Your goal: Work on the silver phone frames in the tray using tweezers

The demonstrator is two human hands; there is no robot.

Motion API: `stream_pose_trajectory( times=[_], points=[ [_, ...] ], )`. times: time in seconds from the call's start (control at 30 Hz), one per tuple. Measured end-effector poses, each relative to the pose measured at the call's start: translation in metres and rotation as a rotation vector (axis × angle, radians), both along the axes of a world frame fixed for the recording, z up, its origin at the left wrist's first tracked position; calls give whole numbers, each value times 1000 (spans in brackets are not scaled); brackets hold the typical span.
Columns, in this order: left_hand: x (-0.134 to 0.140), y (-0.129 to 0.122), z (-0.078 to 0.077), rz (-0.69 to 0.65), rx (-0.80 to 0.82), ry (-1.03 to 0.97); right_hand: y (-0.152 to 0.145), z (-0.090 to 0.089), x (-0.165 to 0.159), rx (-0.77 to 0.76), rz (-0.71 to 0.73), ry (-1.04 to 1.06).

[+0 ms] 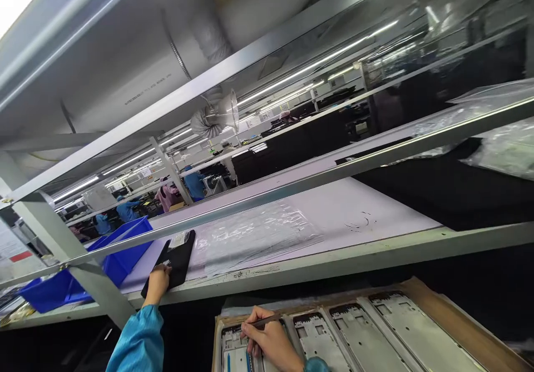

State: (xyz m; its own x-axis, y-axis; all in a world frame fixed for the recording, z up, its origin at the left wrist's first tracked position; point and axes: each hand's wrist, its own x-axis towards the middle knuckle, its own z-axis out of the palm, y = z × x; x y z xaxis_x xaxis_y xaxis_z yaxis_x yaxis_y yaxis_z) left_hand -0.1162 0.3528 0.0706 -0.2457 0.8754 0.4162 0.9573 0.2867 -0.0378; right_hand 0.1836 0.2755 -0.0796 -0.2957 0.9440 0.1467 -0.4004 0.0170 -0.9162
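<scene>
Rail (267, 196) crosses before blue bin (120, 263)—left hand (158, 284), grip unclear; right hand (270, 338) grasping dark tool (267, 321).

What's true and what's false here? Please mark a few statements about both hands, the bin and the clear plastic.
1. The right hand holds a slim dark tool over the pale panels. True.
2. The left hand is down among the panels. False: it is at the black pad.
3. A blue bin stands left of that pad. True.
4. The clear plastic hangs from the ceiling. False: it lies on the shelf.
</scene>
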Motion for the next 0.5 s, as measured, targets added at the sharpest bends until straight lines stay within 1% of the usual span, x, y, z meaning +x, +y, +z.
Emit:
stream_pose_trajectory(
  times=[0.13, 0.23, 0.37, 0.43, 0.5],
  points=[
    [10, -1, -6, -76, -1, -138, -2, 1, 4, 16, -15, -39],
    [19, -1, -12, -123, 26, -208, 1, -8, 7, 52, -8, -72],
    [31, 2, -22, -203, 64, -272, 9, -24, 8, 78, 50, -98],
    [36, 2, -26, -251, 79, -296, 10, -27, 8, 61, 48, -127],
    [40, 3, -29, -301, 86, -316, 9, -25, 9, 46, 40, -166]
  ],
)
